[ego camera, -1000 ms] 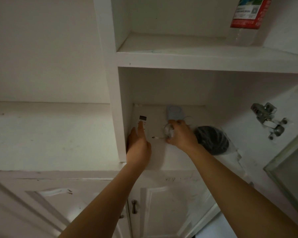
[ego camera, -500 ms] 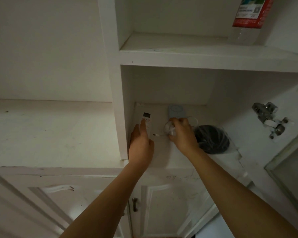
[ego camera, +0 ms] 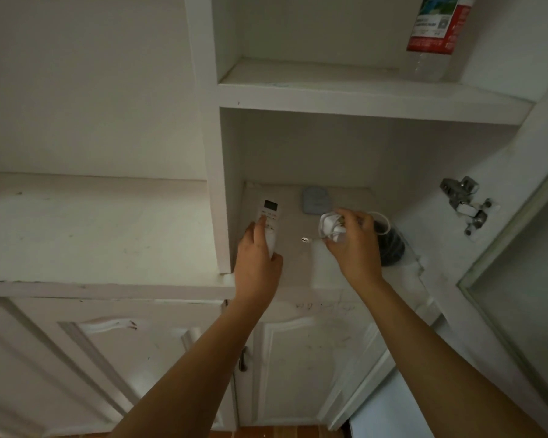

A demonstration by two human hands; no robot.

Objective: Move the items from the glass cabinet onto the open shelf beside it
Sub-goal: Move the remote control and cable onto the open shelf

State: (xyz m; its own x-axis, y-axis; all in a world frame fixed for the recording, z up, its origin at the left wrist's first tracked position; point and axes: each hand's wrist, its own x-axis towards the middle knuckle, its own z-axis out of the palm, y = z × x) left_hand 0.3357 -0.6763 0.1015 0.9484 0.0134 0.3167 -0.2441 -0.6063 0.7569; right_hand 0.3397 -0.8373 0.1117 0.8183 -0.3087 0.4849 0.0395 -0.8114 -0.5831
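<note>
Inside the cabinet's lower compartment, my left hand grips a white remote control with a small dark display, close to the left wall. My right hand is shut on a coiled white charging cable, lifted a little off the floor; its plug end sticks out to the left. A small grey rounded device lies behind, at the back. A dark coiled cable in a clear bag sits to the right, partly hidden by my right hand. The open shelf lies to the left, bare.
A clear bottle with a red label stands on the upper cabinet shelf. The glass door hangs open at the right, with a metal hinge on the side wall. A white divider separates cabinet and open shelf. Closed cupboard doors lie below.
My right hand has closed on the white cable and raised it off the cabinet floor. My left hand has wrapped further around the remote.
</note>
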